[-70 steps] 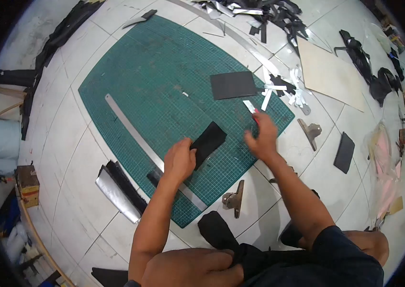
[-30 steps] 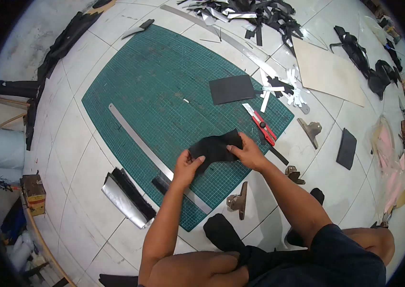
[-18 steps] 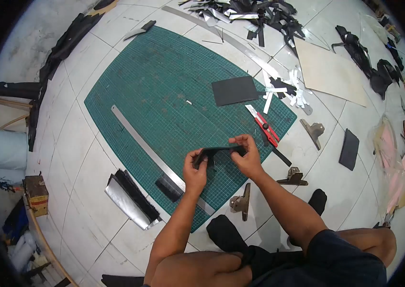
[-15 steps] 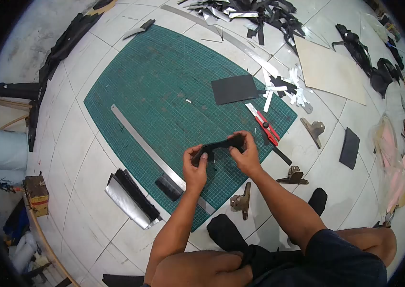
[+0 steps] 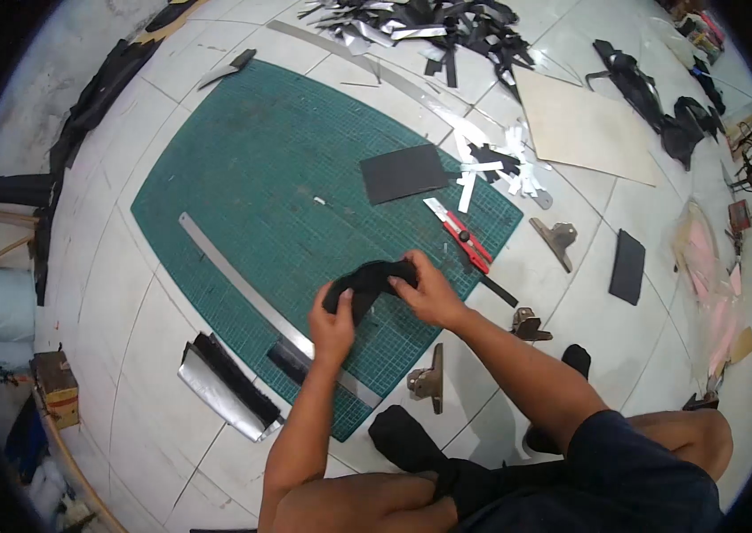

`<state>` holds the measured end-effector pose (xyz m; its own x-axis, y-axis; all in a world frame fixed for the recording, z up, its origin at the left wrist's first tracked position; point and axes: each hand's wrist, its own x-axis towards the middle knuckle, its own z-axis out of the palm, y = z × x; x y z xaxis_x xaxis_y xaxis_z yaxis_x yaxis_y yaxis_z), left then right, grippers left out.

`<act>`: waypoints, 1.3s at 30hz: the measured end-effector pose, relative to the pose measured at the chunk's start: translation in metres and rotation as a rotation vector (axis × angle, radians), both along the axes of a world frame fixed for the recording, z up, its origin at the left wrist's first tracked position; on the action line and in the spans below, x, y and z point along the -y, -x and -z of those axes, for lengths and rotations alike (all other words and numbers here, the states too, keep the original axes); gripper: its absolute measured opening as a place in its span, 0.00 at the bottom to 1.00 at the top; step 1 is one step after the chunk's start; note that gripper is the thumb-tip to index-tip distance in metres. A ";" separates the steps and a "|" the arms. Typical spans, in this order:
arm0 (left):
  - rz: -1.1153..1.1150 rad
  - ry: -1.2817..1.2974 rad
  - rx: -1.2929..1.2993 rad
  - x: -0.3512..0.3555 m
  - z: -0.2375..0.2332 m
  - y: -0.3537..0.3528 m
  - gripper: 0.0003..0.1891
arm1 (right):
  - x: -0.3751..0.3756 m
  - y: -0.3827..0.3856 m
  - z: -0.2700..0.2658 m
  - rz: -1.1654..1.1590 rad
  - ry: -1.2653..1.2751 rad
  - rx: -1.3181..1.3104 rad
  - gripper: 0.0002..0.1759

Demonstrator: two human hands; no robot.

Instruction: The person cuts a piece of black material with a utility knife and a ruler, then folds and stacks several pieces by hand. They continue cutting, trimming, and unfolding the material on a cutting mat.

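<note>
Between my two hands is a piece of black flexible sheet [image 5: 367,282], bent and sagging in the middle. My left hand [image 5: 333,322] pinches its left end, thumb on the near face. My right hand [image 5: 429,291] grips the other end with the thumb pressed against it. Both hands are above the near part of a green cutting mat [image 5: 243,169]. A steel ruler [image 5: 238,282] lies on the mat to the left, by a small dark piece [image 5: 287,360]. Beyond my right hand rest a red utility knife [image 5: 465,238] and a flat black rectangle [image 5: 404,174].
Metal bulldog clips [image 5: 428,380] lie on the tiled floor at the right and near my foot. Silver-and-black sheets [image 5: 225,391] are stacked left of the mat. Farther off are a scrap heap [image 5: 447,31], a long ruler [image 5: 403,82] and a beige board [image 5: 580,129].
The view has shifted, so the mat and floor things appear farther left. The black sheet has been turned and bent, showing more of its broad face; both hands keep hold of it.
</note>
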<state>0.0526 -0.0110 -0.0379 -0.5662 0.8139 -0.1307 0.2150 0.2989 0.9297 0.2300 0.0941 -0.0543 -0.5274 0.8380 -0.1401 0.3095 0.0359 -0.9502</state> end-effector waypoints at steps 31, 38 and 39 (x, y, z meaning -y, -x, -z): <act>0.443 0.189 0.231 0.000 -0.101 -0.013 0.15 | -0.034 -0.455 -0.142 1.155 0.133 -0.298 0.16; 1.030 0.478 -0.059 -0.126 -0.176 -0.109 0.23 | 0.005 -0.500 -0.067 1.430 0.161 -0.498 0.15; 1.102 0.455 -0.083 -0.146 -0.162 -0.137 0.24 | 0.008 -0.502 -0.056 1.432 0.142 -0.559 0.14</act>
<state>0.1899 0.1355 0.1244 0.3875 0.7549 -0.5291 0.6170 0.2141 0.7573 0.7323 0.0857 0.0021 0.6691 0.6685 -0.3246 -0.3797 -0.0680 -0.9226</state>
